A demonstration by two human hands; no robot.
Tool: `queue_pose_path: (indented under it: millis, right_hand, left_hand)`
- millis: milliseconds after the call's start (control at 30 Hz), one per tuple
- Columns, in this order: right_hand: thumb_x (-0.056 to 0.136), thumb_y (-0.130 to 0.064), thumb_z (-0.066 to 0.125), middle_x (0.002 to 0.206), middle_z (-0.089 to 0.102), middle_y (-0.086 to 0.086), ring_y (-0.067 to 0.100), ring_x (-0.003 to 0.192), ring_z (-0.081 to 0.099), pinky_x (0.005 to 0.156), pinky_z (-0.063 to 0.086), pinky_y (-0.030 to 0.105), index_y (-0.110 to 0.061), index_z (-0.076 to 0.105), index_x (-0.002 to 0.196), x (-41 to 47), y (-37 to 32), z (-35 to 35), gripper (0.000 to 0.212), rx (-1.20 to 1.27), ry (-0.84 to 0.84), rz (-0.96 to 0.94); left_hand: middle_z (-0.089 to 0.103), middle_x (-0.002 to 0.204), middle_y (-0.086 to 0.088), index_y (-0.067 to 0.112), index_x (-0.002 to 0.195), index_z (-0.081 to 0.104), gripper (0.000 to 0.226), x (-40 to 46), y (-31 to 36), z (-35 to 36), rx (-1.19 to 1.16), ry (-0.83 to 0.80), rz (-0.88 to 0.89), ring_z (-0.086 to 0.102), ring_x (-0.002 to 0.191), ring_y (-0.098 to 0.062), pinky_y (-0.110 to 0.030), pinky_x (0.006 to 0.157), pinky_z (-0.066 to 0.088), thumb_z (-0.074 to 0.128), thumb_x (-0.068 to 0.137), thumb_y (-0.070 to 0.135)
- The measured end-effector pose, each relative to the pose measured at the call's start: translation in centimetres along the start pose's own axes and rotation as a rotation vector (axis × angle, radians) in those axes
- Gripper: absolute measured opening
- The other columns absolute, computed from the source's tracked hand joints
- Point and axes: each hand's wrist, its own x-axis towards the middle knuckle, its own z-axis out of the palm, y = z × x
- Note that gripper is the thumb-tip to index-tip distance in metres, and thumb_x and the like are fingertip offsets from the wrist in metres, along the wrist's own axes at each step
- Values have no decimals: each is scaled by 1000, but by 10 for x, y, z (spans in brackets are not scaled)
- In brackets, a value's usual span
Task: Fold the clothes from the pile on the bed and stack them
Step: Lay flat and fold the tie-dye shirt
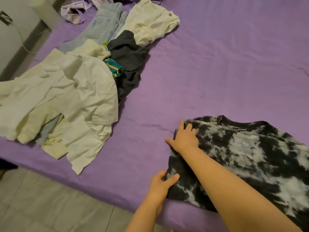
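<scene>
A black-and-white tie-dye T-shirt (250, 156) lies spread on the purple bed (217, 64) at the lower right, collar toward the far side. My left hand (161, 183) pinches its near left edge, thumb on top of the cloth. My right hand (184, 137) is on the shirt's left shoulder edge with the fingers curled into the fabric and the thumb out on the sheet. The pile of unfolded clothes (66, 97) lies at the left: cream and white shirts, light jeans (103, 25), a dark garment (128, 59) and a teal striped piece (114, 67).
Another cream shirt (150, 20) and a lilac garment (73, 12) lie at the far end. The bed's near edge runs diagonally, with grey tiled floor (50, 206) below it. A wall and a cable are at the far left.
</scene>
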Motion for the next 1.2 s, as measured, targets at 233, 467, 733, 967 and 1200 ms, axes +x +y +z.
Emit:
queue_pose_path:
  millis: [233,467,733,967,1200]
  right_hand:
    - [89,-10,58,137,43,21,37,116,51,89,47,39,-10,14,149,17,36,-12,75,298,50,-14]
    - [89,-8,62,147,40,12,27,113,53,84,42,29,-17,27,148,-13,154,-55,69,813,119,125]
    - [89,2,57,130,56,12,19,104,62,72,53,23,-15,48,136,-54,292,-87,50,1081,149,221]
    - [87,19,45,117,59,4,6,90,61,63,49,6,-11,54,124,-65,381,-82,49,1213,203,152]
    - [90,2,58,142,47,13,28,130,45,104,38,30,-7,38,144,-56,420,-56,58,896,247,160]
  left_hand:
    - [75,95,-7,8,102,70,18,-7,-8,8,-33,-124,-13,71,91,-20,-27,75,56,70,84,7]
    - [73,105,0,10,112,67,26,-32,-7,70,71,-428,-20,68,97,-12,-28,89,54,63,88,0]
    - [65,98,9,21,121,61,31,-42,-33,193,317,-541,-93,61,66,2,-11,55,45,61,92,8]
    - [57,107,5,21,126,55,40,-40,-94,278,391,-593,-152,55,85,-2,-14,64,47,55,93,0]
    - [44,93,6,14,141,40,56,-35,-123,307,562,-608,-28,46,81,-1,-13,81,46,54,91,-7]
